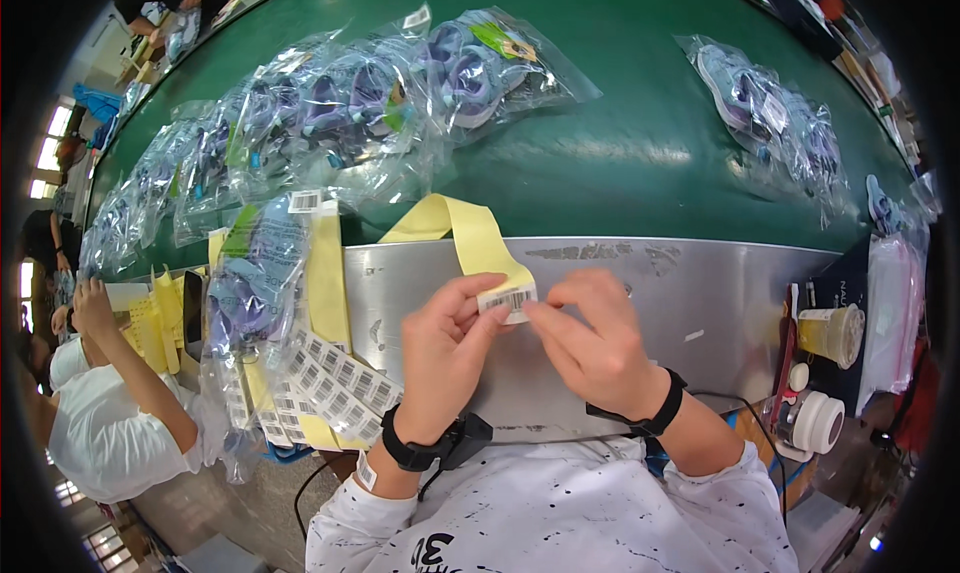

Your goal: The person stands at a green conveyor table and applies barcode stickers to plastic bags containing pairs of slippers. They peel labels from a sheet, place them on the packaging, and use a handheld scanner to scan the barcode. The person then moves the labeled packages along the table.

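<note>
My left hand (440, 348) pinches the end of a yellow backing strip (478, 235) between thumb and fingers. On that end is a white barcode label (510, 301), facing up. My right hand (603, 348) is closed, its thumb and fingertips pinching at the label's right edge. How far the label is lifted from the backing cannot be made out. The strip loops away and bends down to the left over the metal edge (700, 293). Left of my left hand lie sheets of barcode labels (345, 383), next to a bagged pair of blue and purple shoes (250, 288).
Several clear-bagged shoes (340, 98) form a long row on the green work surface (620, 153). More bagged shoes (765, 108) lie far right. A drink cup (830, 335), a white-lidded bottle (815, 423) and clear bags (890, 308) stand at right. A co-worker (120, 403) is at left.
</note>
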Demonstrator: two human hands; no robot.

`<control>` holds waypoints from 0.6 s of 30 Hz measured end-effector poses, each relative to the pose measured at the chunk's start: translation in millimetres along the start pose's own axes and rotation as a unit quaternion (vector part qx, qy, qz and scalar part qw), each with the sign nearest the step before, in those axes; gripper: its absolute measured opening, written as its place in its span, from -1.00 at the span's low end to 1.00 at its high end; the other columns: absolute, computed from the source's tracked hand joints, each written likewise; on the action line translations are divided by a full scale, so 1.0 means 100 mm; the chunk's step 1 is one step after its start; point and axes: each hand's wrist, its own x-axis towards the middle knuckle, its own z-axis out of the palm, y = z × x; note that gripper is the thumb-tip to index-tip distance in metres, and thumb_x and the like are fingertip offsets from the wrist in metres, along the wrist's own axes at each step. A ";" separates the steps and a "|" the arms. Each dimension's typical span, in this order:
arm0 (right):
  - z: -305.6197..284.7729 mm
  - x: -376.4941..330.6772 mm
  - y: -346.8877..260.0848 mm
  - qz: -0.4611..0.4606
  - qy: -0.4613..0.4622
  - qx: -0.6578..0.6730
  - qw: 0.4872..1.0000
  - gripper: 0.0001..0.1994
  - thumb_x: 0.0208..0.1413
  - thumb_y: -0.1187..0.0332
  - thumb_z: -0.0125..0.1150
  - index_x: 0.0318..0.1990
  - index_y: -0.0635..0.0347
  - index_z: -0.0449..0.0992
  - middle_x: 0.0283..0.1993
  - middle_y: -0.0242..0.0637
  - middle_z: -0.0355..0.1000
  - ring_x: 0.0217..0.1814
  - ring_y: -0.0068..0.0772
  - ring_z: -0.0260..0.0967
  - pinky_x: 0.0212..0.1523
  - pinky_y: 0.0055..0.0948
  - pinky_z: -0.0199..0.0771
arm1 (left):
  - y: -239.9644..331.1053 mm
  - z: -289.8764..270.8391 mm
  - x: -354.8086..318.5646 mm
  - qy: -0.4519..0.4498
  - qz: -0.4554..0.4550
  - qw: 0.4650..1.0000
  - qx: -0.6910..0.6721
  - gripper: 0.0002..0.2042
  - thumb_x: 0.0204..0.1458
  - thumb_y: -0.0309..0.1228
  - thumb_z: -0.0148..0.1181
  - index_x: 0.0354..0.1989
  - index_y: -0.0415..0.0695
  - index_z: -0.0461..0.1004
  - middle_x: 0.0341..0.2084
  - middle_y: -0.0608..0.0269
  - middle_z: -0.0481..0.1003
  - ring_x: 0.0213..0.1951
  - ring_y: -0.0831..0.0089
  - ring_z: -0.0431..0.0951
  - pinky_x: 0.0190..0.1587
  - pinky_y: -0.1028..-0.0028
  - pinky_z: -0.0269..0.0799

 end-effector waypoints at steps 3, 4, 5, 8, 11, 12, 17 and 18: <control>0.04 0.10 -0.01 0.035 0.007 -0.026 0.999 -0.72 -0.29 0.60 0.31 -0.29 0.34 0.55 -0.29 -0.20 0.34 -0.24 -0.12 0.33 -0.24 -0.23 0.35 | 0.08 -0.06 -0.03 -0.022 0.005 0.975 0.222 -0.74 0.08 -0.59 0.17 -0.03 -0.25 0.49 -0.51 0.20 0.55 -0.46 0.64 0.51 -0.40 0.56 0.45; 0.07 0.12 -0.02 0.030 0.006 -0.024 0.999 -0.72 -0.29 0.60 0.31 -0.29 0.33 0.56 -0.29 -0.20 0.34 -0.23 -0.11 0.33 -0.24 -0.22 0.35 | 0.01 -0.08 -0.05 -0.003 0.022 0.982 0.186 -0.74 0.06 -0.57 0.19 -0.04 -0.22 0.49 -0.57 0.22 0.49 -0.53 0.63 0.44 -0.45 0.54 0.39; 0.08 0.15 -0.06 0.026 0.000 -0.029 0.999 -0.72 -0.28 0.60 0.31 -0.29 0.33 0.56 -0.30 -0.21 0.34 -0.24 -0.11 0.32 -0.25 -0.22 0.35 | -0.09 -0.07 -0.06 0.009 0.042 0.988 0.149 -0.73 0.05 -0.55 0.20 -0.04 -0.18 0.50 -0.64 0.23 0.42 -0.59 0.61 0.37 -0.51 0.52 0.33; 0.02 0.17 -0.12 0.029 -0.015 -0.044 0.998 -0.73 -0.27 0.62 0.31 -0.28 0.33 0.57 -0.33 -0.22 0.32 -0.26 -0.13 0.31 -0.28 -0.23 0.32 | 0.07 -0.09 -0.05 -0.027 0.015 0.981 0.191 -0.74 0.10 -0.58 0.17 -0.02 -0.27 0.48 -0.47 0.30 0.55 -0.38 0.68 0.53 -0.33 0.63 0.45; 0.03 0.16 -0.15 0.023 -0.016 -0.025 0.999 -0.73 -0.26 0.62 0.31 -0.28 0.34 0.57 -0.34 -0.23 0.31 -0.28 -0.14 0.29 -0.29 -0.22 0.30 | 0.03 -0.14 -0.05 -0.036 0.009 0.986 0.164 -0.75 0.13 -0.57 0.15 0.00 -0.29 0.46 -0.37 0.20 0.60 -0.27 0.61 0.59 -0.23 0.59 0.51; 0.05 0.18 -0.16 0.018 -0.012 -0.020 1.000 -0.73 -0.26 0.62 0.31 -0.28 0.34 0.57 -0.34 -0.24 0.32 -0.28 -0.16 0.28 -0.30 -0.22 0.29 | 0.07 -0.16 -0.05 -0.038 0.003 0.985 0.169 -0.75 0.13 -0.57 0.15 0.00 -0.30 0.45 -0.34 0.17 0.61 -0.24 0.58 0.60 -0.20 0.57 0.51; 0.03 0.19 -0.14 0.009 -0.007 -0.033 0.999 -0.78 -0.26 0.60 0.32 -0.35 0.31 0.55 -0.36 -0.26 0.32 -0.29 -0.17 0.29 -0.30 -0.23 0.27 | 0.03 -0.12 -0.05 -0.048 0.010 0.985 0.163 -0.74 0.13 -0.57 0.15 0.00 -0.30 0.45 -0.32 0.13 0.61 -0.23 0.53 0.62 -0.19 0.56 0.52; 0.02 0.20 -0.13 0.008 -0.007 -0.036 0.999 -0.80 -0.26 0.60 0.32 -0.36 0.30 0.55 -0.36 -0.27 0.33 -0.29 -0.18 0.29 -0.30 -0.23 0.26 | 0.02 -0.11 -0.05 -0.049 0.011 0.986 0.161 -0.74 0.13 -0.57 0.15 0.00 -0.30 0.45 -0.32 0.13 0.61 -0.23 0.53 0.63 -0.19 0.56 0.52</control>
